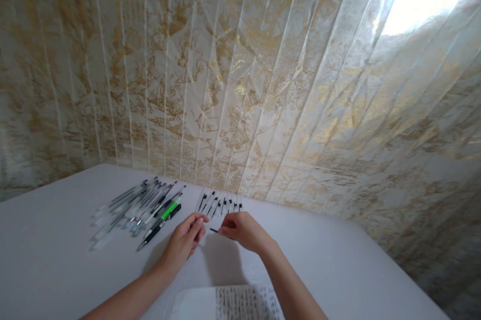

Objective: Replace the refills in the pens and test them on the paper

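My right hand is closed in a pinch around a thin dark stick, which looks like a pen part or refill; its tip points left toward my other hand. Curled fingers close my left hand, and what they hold is mostly hidden, with only a little dark showing at the edge. A small gap separates the two hands. Behind them lies a row of several clear pieces with black ends. Left of my left hand is a pile of pens, with a green-and-black pen at its near side.
A sheet with handwritten lines lies on the white table at the near edge of view, partly behind my right forearm. Behind the table hangs a pleated gold-patterned curtain. Bright light comes from the upper right.
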A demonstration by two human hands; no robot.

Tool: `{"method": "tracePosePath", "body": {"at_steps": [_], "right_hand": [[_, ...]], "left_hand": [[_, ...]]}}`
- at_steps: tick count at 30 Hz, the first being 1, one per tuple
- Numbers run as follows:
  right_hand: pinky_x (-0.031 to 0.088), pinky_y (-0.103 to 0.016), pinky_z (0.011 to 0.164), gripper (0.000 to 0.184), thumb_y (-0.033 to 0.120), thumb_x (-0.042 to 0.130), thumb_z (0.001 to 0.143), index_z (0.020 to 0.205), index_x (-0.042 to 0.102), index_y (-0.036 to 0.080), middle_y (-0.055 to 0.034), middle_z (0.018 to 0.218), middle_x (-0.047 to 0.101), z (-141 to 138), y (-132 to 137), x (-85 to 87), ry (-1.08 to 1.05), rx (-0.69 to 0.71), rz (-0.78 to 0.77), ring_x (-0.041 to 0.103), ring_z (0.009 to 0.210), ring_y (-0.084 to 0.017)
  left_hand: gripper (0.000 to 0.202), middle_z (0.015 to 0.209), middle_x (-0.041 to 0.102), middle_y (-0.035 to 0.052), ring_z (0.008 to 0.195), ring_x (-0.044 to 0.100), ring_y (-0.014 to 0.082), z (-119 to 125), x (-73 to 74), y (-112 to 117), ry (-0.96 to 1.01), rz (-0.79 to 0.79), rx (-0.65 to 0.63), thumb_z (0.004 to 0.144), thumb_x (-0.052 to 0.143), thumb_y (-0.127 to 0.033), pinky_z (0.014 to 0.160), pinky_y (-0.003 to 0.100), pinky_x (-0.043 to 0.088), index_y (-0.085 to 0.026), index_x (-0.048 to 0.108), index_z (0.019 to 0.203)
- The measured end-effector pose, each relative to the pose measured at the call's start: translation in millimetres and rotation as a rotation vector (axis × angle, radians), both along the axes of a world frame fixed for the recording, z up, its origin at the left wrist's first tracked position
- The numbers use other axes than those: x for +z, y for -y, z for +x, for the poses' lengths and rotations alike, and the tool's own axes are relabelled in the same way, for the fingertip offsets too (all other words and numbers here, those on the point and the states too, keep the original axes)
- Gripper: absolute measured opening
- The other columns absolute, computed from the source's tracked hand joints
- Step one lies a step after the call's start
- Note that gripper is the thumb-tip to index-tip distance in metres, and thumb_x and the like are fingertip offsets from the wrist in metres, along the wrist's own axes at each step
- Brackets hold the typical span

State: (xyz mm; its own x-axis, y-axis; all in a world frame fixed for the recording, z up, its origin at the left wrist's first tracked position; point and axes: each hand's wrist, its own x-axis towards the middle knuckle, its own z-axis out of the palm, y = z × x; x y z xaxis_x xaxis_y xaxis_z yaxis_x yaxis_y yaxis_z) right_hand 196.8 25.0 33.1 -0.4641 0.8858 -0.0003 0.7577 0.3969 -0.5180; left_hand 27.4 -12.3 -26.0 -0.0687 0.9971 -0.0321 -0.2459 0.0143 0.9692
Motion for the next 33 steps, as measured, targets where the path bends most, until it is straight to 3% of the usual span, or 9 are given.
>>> {"method": "tracePosePath", "body": {"at_steps": [3,7,11,16,22,25,27,30,33], "right_hand": [[0.034,-0.018,0.053,0.009,0.026,0.066,0.073,0.073,0.070,0.018,0.0007,0.065,0.068,-5.6,7.7,2.8,0.052,0.038,-0.034,0.055,0.058,-0.009],[0.037,-0.019,0.057,0.017,0.024,0.055,0.079,0.076,0.070,0.016,-0.0034,0.067,0.070,20.7,-19.9,5.3,0.145,-0.185,0.019,0.059,0.061,-0.011],[0.038,-0.024,0.059,0.021,0.017,0.051,0.078,0.077,0.071,0.012,-0.0122,0.072,0.071,51.6,-61.2,-4.6,0.246,-0.439,0.058,0.064,0.073,-0.019],[0.040,-0.025,0.060,0.019,0.016,0.053,0.075,0.074,0.072,0.014,-0.0144,0.076,0.072,49.6,-85.0,-24.7,0.300,-0.515,0.032,0.066,0.079,-0.023],[0.040,-0.026,0.060,0.024,0.018,0.050,0.079,0.066,0.069,0.014,-0.0140,0.071,0.070,42.7,-85.3,-23.4,0.274,-0.484,0.011,0.065,0.073,-0.022],[0.039,-0.025,0.061,0.022,0.014,0.047,0.081,0.077,0.068,0.013,-0.0112,0.070,0.070,42.2,-76.3,-11.0,0.218,-0.450,0.050,0.064,0.071,-0.019],[0.039,-0.023,0.063,0.022,0.014,0.045,0.083,0.088,0.066,0.015,-0.0071,0.072,0.069,37.5,-64.2,0.1,0.160,-0.395,0.093,0.062,0.070,-0.015],[0.038,-0.018,0.061,0.017,0.017,0.048,0.083,0.094,0.061,0.019,0.0002,0.073,0.068,22.8,-37.7,14.9,0.039,-0.208,0.109,0.058,0.064,-0.009],[0.036,-0.018,0.057,0.015,0.013,0.053,0.077,0.090,0.060,0.018,-0.0010,0.077,0.067,3.1,-9.9,21.8,-0.048,0.047,0.104,0.057,0.065,-0.011]], "left_hand": [[0.041,0.052,0.042,-0.0091,0.037,0.021,0.0027,0.6,-1.3,0.4,0.006,0.006,0.014,0.068,0.062,-0.053,0.036,0.015,0.011,-0.020,0.054,0.091],[0.043,0.057,0.046,-0.0091,0.039,0.024,0.0034,-0.3,-1.8,0.4,0.063,0.020,0.091,0.071,0.060,-0.049,0.037,0.015,0.014,-0.022,0.049,0.103],[0.033,0.063,0.048,-0.0074,0.040,0.026,0.0026,4.5,1.7,1.1,0.102,-0.017,0.102,0.068,0.060,-0.040,0.038,0.015,0.014,-0.019,0.051,0.093],[0.030,0.055,0.041,-0.0094,0.041,0.025,0.0030,25.3,3.6,11.6,0.069,-0.108,-0.035,0.063,0.063,-0.037,0.038,0.015,0.013,-0.018,0.054,0.084],[0.015,0.057,0.050,-0.0054,0.040,0.033,0.0032,40.8,3.3,7.0,0.250,-0.212,-0.081,0.067,0.058,-0.018,0.037,0.015,0.021,-0.014,0.057,0.081],[0.017,0.063,0.059,0.0016,0.047,0.050,0.0066,42.9,9.9,-7.7,0.399,-0.275,-0.016,0.071,0.049,-0.005,0.042,0.016,0.037,-0.011,0.059,0.084],[0.022,0.075,0.066,0.0093,0.062,0.062,0.0113,43.8,15.5,-16.9,0.466,-0.292,0.011,0.073,0.046,0.000,0.055,0.020,0.048,-0.008,0.059,0.088],[0.029,0.093,0.069,0.0169,0.082,0.068,0.0181,45.0,22.1,-25.3,0.581,-0.275,0.013,0.072,0.042,0.004,0.073,0.028,0.054,-0.006,0.060,0.092],[0.032,0.083,0.070,0.0113,0.071,0.067,0.0154,47.0,24.5,-27.2,0.669,-0.250,0.015,0.072,0.039,0.006,0.066,0.026,0.055,-0.008,0.063,0.090]]}}
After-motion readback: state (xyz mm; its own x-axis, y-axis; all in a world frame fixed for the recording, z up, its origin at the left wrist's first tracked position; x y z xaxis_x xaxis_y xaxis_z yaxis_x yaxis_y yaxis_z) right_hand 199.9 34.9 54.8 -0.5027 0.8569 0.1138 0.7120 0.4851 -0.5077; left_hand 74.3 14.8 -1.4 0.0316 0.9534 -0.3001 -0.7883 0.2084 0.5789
